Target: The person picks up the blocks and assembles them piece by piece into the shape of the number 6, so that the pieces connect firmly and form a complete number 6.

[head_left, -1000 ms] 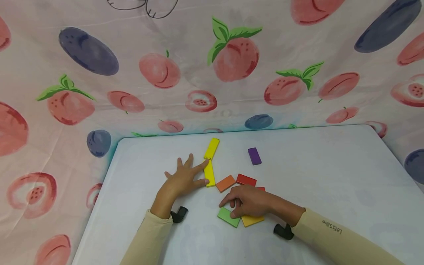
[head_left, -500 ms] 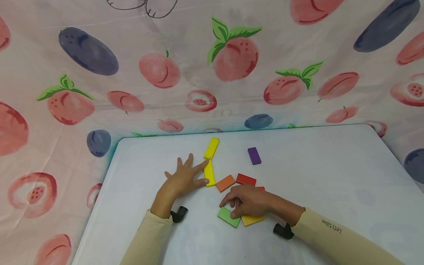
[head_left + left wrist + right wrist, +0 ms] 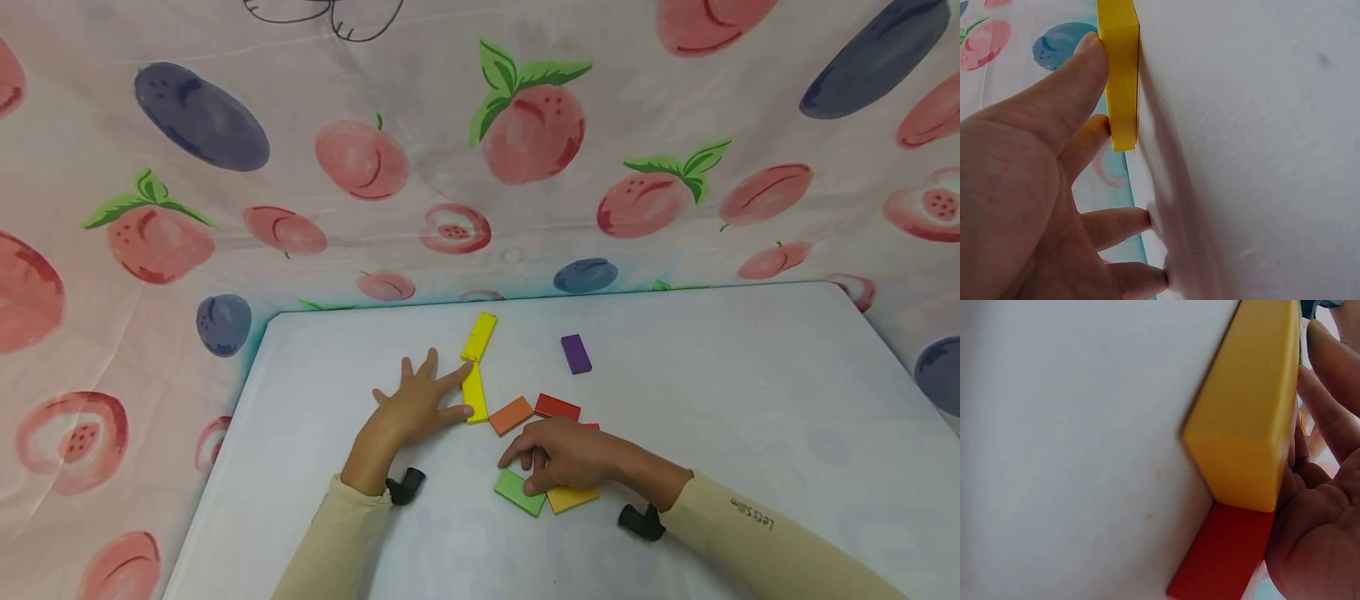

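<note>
My left hand (image 3: 411,408) is spread beside two yellow blocks. Its thumb and forefinger rest on the nearer yellow block (image 3: 475,393), which touches the end of the farther yellow block (image 3: 480,337). The left wrist view shows thumb and finger against the side of this yellow block (image 3: 1121,81), the other fingers straight. Over a light green block (image 3: 513,492) my right hand (image 3: 566,454) bends, thumb at one edge and forefinger at the opposite edge. Below its palm is an amber block (image 3: 573,500), and the right wrist view shows a red block (image 3: 1222,550) meeting it.
An orange block (image 3: 512,415) and a red block (image 3: 557,407) lie beyond my right hand, with another red block (image 3: 591,427) mostly hidden by it. Farther back is a purple block (image 3: 576,354). The white table (image 3: 750,400) ends at a fruit-print cloth (image 3: 525,242).
The green block and my right fingertips have shifted very slightly to the right, toward the amber block. My left hand and the yellow blocks stay where they were.
</note>
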A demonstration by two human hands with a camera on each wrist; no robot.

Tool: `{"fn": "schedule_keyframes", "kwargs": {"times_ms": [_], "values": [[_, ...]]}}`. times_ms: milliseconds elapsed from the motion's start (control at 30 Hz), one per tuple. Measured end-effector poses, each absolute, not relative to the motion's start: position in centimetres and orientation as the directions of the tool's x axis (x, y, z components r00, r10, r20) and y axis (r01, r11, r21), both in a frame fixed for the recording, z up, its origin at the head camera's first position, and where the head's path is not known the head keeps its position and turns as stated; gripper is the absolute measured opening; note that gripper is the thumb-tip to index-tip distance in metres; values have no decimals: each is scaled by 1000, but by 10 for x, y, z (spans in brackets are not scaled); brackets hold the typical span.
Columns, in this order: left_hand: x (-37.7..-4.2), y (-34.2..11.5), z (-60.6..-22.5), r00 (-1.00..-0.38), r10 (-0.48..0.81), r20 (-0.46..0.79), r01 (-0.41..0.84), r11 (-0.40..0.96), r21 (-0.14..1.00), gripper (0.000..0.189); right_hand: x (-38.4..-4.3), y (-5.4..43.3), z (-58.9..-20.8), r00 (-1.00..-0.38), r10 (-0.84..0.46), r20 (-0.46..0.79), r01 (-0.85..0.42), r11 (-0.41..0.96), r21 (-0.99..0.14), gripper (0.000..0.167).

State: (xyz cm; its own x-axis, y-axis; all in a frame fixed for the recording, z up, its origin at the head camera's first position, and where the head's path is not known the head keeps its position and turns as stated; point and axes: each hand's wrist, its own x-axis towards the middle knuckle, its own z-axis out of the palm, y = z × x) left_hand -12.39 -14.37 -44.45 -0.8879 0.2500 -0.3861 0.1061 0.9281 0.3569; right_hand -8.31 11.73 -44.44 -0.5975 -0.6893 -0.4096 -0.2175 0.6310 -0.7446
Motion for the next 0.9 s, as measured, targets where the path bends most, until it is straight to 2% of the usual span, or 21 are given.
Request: {"fn": "schedule_keyframes", "kwargs": {"times_ms": [200, 333, 533, 733, 900], "values": [[-124, -145, -446, -887, 252, -388, 109, 929, 354, 72, -83, 118, -445, -608, -670, -426, -155, 626, -764, 32], [-124, -145, -445, -886, 253, -388, 109, 928, 355, 72, -85, 122, -443, -643, -665, -381, -149, 596, -789, 31], [-124, -145, -444, -884, 254, -392, 109, 928, 356, 72, -94, 134, -438, -747, -599, -289, -133, 560, -818, 26], [-124, -145, -443, -884, 262, -387, 113, 924, 367, 73, -108, 147, -431, -868, -436, -237, -74, 586, -807, 26], [-125, -145, -445, -884, 264, -387, 119, 926, 359, 72, -123, 161, -427, -934, -309, -180, -47, 604, -795, 30]]}}
